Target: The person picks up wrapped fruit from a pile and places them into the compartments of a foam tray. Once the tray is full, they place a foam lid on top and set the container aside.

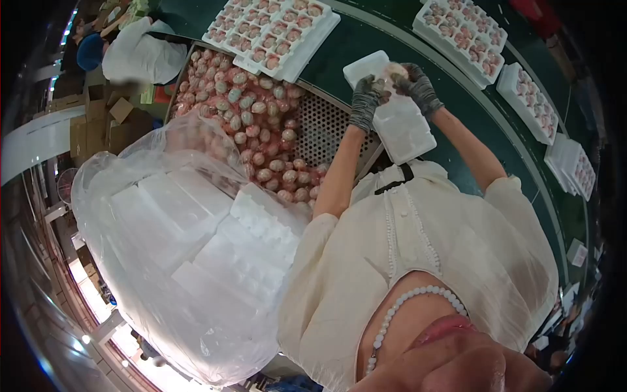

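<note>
Green conveyor belt carries filled trays; my left hand grips empty foam tray, right hand clamps one egg, bin of eggs remains.

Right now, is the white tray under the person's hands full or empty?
Nearly empty. The white tray shows bare white pockets; the only piece seen is the pinkish one at its far end, between the left hand and right hand.

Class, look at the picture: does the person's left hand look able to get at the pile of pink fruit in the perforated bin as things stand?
Probably yes. The left hand holds the white foam tray right beside the bin's pile of fruit, with nothing between them; it would only need to let go of the tray.
</note>
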`<state>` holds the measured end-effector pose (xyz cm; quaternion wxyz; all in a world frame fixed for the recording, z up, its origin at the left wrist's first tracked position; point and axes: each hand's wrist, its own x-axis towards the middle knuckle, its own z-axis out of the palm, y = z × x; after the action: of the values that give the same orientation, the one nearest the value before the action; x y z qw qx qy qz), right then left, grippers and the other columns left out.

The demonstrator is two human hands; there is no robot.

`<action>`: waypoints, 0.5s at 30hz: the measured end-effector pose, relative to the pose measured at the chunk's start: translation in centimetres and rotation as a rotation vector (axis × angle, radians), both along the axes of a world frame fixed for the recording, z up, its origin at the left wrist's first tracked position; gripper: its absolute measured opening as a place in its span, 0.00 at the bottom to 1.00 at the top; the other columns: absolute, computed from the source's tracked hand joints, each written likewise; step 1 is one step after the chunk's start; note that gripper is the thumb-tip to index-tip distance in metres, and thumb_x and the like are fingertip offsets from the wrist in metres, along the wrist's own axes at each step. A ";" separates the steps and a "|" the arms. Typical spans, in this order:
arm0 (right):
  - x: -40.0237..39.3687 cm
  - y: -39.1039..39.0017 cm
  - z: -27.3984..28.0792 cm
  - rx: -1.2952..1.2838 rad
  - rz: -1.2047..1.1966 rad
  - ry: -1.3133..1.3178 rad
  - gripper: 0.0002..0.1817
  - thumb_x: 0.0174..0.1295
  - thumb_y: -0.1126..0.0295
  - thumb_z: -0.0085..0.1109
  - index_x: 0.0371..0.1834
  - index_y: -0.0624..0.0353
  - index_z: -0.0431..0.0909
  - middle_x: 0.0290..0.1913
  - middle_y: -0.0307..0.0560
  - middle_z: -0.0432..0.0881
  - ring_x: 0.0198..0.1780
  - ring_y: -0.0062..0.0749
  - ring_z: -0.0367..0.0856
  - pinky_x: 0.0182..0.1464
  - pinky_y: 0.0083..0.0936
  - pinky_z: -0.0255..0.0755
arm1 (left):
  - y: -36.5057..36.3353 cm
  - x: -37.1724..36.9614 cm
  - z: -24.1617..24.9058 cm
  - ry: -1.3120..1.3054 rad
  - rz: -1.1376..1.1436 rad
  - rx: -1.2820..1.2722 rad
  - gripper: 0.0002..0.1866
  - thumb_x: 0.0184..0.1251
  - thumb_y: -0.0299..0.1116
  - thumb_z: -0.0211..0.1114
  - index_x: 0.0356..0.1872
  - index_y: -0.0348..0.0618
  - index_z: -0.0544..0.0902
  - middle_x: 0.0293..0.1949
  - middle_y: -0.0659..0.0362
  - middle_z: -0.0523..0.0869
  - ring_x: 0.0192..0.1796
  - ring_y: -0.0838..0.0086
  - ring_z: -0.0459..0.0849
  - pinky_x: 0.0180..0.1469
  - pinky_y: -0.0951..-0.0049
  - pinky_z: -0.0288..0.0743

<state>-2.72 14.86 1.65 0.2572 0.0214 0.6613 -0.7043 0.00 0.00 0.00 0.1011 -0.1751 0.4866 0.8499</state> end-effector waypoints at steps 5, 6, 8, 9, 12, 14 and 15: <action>-0.5 -1.2 -1.0 -0.090 -0.363 0.243 0.17 0.51 0.73 0.57 0.45 0.58 0.66 0.39 0.40 0.73 0.41 0.23 0.71 0.44 0.18 0.68 | 1.3 -1.5 1.8 -0.083 0.101 -0.126 0.08 0.56 0.29 0.58 0.37 0.39 0.75 0.26 0.59 0.79 0.23 0.74 0.78 0.24 0.78 0.73; -1.7 0.1 -0.5 -0.066 -0.276 0.326 0.18 0.50 0.72 0.59 0.44 0.58 0.67 0.39 0.40 0.73 0.40 0.22 0.71 0.44 0.19 0.68 | 1.5 -2.8 1.4 0.004 0.098 -0.247 0.06 0.55 0.27 0.58 0.34 0.38 0.77 0.24 0.59 0.79 0.23 0.75 0.78 0.24 0.78 0.73; -2.1 1.1 -0.4 -0.078 -0.184 0.218 0.19 0.49 0.71 0.60 0.45 0.59 0.67 0.39 0.40 0.73 0.40 0.22 0.71 0.44 0.19 0.69 | 0.5 -3.8 0.7 0.086 0.022 -0.449 0.06 0.55 0.26 0.57 0.34 0.38 0.77 0.25 0.59 0.80 0.24 0.75 0.78 0.24 0.77 0.73; -2.3 1.7 0.2 -0.080 -0.091 0.120 0.20 0.49 0.70 0.61 0.45 0.59 0.67 0.39 0.40 0.73 0.40 0.21 0.71 0.44 0.19 0.69 | 0.2 -4.0 0.7 0.178 -0.055 -0.636 0.07 0.54 0.26 0.56 0.34 0.39 0.78 0.25 0.59 0.80 0.24 0.74 0.78 0.24 0.77 0.73; -3.7 2.2 0.1 -0.081 0.021 0.079 0.21 0.48 0.68 0.62 0.46 0.61 0.68 0.39 0.39 0.75 0.40 0.20 0.72 0.43 0.19 0.69 | 0.6 -6.0 -0.6 0.351 -0.077 -1.003 0.07 0.52 0.27 0.55 0.32 0.41 0.79 0.28 0.55 0.81 0.27 0.68 0.79 0.29 0.72 0.73; -5.6 1.8 0.2 0.032 0.056 0.098 0.20 0.46 0.69 0.62 0.44 0.60 0.71 0.38 0.38 0.76 0.38 0.21 0.74 0.42 0.20 0.70 | 1.2 -7.0 -1.2 0.467 -0.058 -1.222 0.07 0.52 0.28 0.55 0.32 0.43 0.79 0.30 0.53 0.81 0.29 0.63 0.79 0.32 0.68 0.73; -5.5 1.4 -1.2 0.030 0.051 0.110 0.20 0.46 0.69 0.62 0.44 0.60 0.71 0.38 0.38 0.76 0.38 0.21 0.74 0.42 0.20 0.70 | 1.7 -6.5 -0.8 0.427 0.031 -1.302 0.08 0.51 0.29 0.56 0.33 0.44 0.80 0.31 0.53 0.80 0.32 0.63 0.78 0.37 0.68 0.72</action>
<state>-8.27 16.21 0.43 0.2380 -0.0306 0.6853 -0.6876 -6.48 1.65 -0.82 -0.1351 -0.0357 0.9051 0.4016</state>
